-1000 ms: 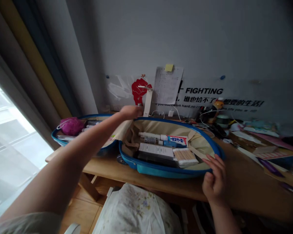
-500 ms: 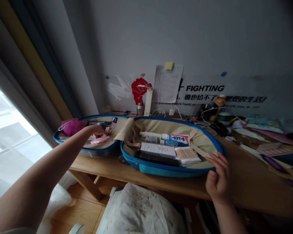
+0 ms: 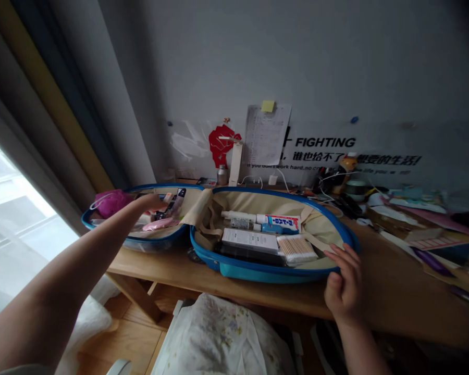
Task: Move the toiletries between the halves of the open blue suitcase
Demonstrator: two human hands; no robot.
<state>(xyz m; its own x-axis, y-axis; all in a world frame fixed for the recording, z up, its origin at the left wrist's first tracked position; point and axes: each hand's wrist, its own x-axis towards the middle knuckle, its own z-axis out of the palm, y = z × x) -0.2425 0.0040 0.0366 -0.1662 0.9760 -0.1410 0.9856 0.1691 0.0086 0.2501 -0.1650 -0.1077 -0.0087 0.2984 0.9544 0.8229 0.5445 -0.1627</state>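
An open blue hard-shell suitcase lies on the wooden desk, its two halves side by side and lined in beige. My left hand [image 3: 152,201] reaches across the left half [image 3: 156,244], with its fingers among the packed items. Whether it holds anything is hidden. A pink mesh bath sponge [image 3: 110,203] and a pink pouch [image 3: 159,225] lie in that half. My right hand [image 3: 346,281] rests with curled fingers at the front rim of the right half [image 3: 258,273], holding nothing. That half holds a toothpaste box [image 3: 283,223], a white box [image 3: 250,240] and a pack of cotton swabs [image 3: 297,250].
The wooden desk [image 3: 172,263] stands against a wall with a pinned paper and lettering. Cables, bottles and papers crowd the desk's right side. A curtain and bright window lie to the left. A floral cloth bundle [image 3: 219,336] sits below the desk's front edge.
My left hand has moved slightly further into the left half of the suitcase. My right hand has shifted a little down and left along the rim. The suitcase contents look unmoved.
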